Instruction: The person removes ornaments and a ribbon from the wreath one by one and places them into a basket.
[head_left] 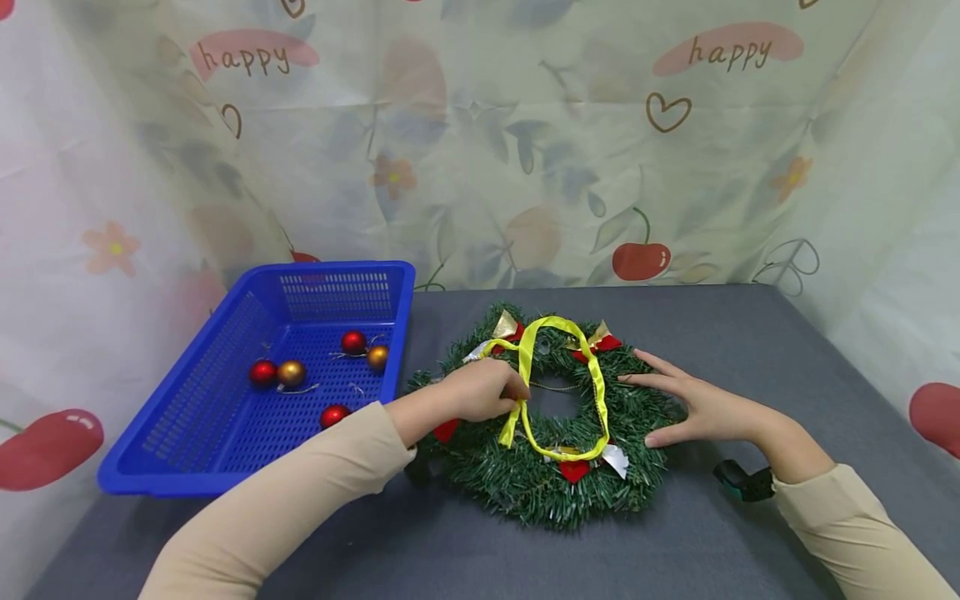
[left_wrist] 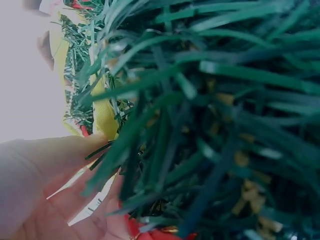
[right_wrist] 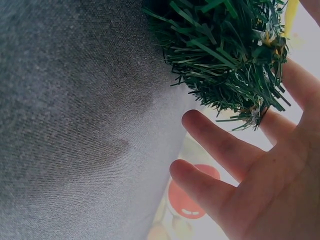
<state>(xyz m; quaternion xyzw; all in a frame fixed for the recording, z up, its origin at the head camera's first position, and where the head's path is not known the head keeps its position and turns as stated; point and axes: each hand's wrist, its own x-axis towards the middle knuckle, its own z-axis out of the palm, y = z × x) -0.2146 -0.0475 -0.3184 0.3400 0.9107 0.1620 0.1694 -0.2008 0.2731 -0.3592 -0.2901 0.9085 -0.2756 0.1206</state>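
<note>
A green tinsel wreath lies on the grey table, dressed with red, gold and white bows. Over its centre loops a yellow ribbon. My left hand pinches the ribbon at the left side of the loop, between thumb and fingers; in the left wrist view the thumb presses at the yellow ribbon beside green needles. Spread fingers mark my right hand at the wreath's right edge. In the right wrist view those fingers are extended around the wreath's outer needles.
To the left stands a blue plastic basket holding several red and gold ball ornaments, among them a red ball and a gold ball. A printed curtain hangs behind the table.
</note>
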